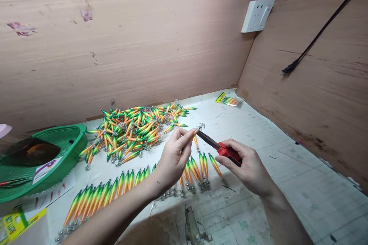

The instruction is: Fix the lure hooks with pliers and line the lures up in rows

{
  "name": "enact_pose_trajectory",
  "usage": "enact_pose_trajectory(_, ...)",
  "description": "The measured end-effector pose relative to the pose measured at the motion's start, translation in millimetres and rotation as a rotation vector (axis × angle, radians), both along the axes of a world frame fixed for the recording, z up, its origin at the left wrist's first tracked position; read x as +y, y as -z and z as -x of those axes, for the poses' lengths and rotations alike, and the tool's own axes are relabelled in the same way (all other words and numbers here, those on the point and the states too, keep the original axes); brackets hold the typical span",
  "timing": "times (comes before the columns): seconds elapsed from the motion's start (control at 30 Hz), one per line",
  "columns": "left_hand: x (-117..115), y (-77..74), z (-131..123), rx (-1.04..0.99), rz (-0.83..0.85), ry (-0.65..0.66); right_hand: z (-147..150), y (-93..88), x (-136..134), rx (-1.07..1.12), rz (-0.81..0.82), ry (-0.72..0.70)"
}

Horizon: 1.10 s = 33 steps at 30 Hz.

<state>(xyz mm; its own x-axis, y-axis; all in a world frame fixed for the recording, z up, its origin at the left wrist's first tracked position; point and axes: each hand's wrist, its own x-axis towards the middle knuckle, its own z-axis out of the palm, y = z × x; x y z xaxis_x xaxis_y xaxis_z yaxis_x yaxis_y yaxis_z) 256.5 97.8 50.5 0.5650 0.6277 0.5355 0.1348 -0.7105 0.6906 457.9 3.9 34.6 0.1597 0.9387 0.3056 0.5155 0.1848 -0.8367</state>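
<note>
My left hand (pixel 177 157) pinches a green-and-orange squid jig, most of it hidden by the fingers. The jig's crown of metal hooks (pixel 201 126) shows above the fingertips. My right hand (pixel 248 162) grips red-handled pliers (pixel 227 152), whose dark jaws reach to the base of those hooks. Below the hands, squid jigs (pixel 203 166) lie side by side with their hooks toward me. The row continues to the left with more jigs (pixel 94 198), partly covered by my left forearm. Behind my left hand spreads a large loose pile of squid jigs (pixel 135 128).
A green plastic basket (pixel 73 145) stands at the left, with a dark package in it. Yellow packaging (pixel 17 226) lies at the lower left. A packed set of jigs (pixel 231 102) rests near the back corner. A wall socket (pixel 258 15) and a hanging black cable (pixel 324 26) are at the right.
</note>
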Motion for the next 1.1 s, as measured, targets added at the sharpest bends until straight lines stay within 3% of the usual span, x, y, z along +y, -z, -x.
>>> enact_pose_trajectory(0.37, -2, -12.9, 0, 0.013, -0.163, 0.009, 0, -4.8, -7, 0.015, 0.001, 0.001)
enact_pose_trajectory(0.7, -6, -7.5, 1, 0.045, -0.167, -0.073, 3, -3.1, -2, 0.049, 0.036, -0.028)
enact_pose_trajectory(1.1, -11, -0.4, 6, 0.081, -0.287, -0.101, 8, -4.6, -2, 0.06, 0.046, -0.075)
